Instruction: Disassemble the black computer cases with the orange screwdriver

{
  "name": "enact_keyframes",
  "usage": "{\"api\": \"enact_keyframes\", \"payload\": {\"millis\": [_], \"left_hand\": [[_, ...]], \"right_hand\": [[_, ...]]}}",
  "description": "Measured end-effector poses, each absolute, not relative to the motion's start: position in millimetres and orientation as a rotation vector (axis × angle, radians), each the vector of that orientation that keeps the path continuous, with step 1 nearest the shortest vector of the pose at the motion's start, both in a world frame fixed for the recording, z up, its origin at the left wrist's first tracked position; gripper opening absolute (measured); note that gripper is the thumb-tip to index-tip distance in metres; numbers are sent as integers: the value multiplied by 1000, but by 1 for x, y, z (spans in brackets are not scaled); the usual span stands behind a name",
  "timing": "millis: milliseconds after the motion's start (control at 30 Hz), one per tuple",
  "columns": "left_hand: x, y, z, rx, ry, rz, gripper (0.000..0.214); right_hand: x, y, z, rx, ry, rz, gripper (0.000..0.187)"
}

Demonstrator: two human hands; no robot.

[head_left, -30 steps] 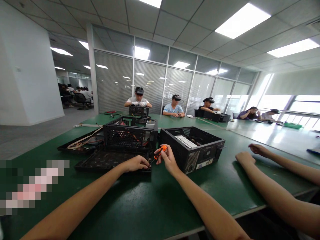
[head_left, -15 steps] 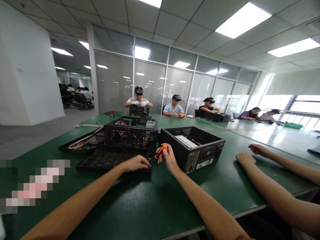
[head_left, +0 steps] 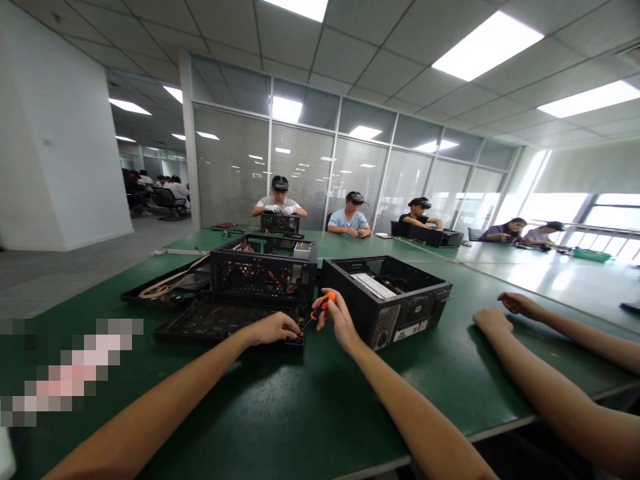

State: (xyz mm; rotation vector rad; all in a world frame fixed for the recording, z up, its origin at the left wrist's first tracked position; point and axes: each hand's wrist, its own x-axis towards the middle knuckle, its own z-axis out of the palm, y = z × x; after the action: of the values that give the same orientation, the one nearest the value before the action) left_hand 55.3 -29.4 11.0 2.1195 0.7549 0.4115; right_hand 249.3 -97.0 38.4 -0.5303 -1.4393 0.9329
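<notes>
My right hand (head_left: 340, 321) grips a screwdriver (head_left: 324, 304) with an orange and black handle. Its thin shaft slants down and left towards the fingertips of my left hand (head_left: 273, 329). Those fingertips are closed together at the right front corner of a flat black case panel (head_left: 213, 317); whatever they pinch is too small to make out. Behind the panel stands an open black computer case (head_left: 257, 275) with a metal unit and wires inside. A second open black computer case (head_left: 385, 313) is just to the right of my right hand.
A black tray-like cover (head_left: 165, 290) with a pale cable lies left on the green table (head_left: 280, 413). Another person's forearms and hands (head_left: 493, 319) rest at the right. Across the table, people sit working, some at black cases (head_left: 436, 237). A green basket (head_left: 591, 255) stands far right.
The view has shifted slightly. The orange handle has turned a little in my right hand. My left hand stays at the panel's corner.
</notes>
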Motion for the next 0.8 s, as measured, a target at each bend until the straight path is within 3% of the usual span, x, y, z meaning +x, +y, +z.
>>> {"api": "enact_keyframes", "payload": {"millis": [800], "left_hand": [[57, -26, 8, 2099, 729, 429, 31]], "right_hand": [[247, -87, 32, -541, -1415, 901, 27]]}}
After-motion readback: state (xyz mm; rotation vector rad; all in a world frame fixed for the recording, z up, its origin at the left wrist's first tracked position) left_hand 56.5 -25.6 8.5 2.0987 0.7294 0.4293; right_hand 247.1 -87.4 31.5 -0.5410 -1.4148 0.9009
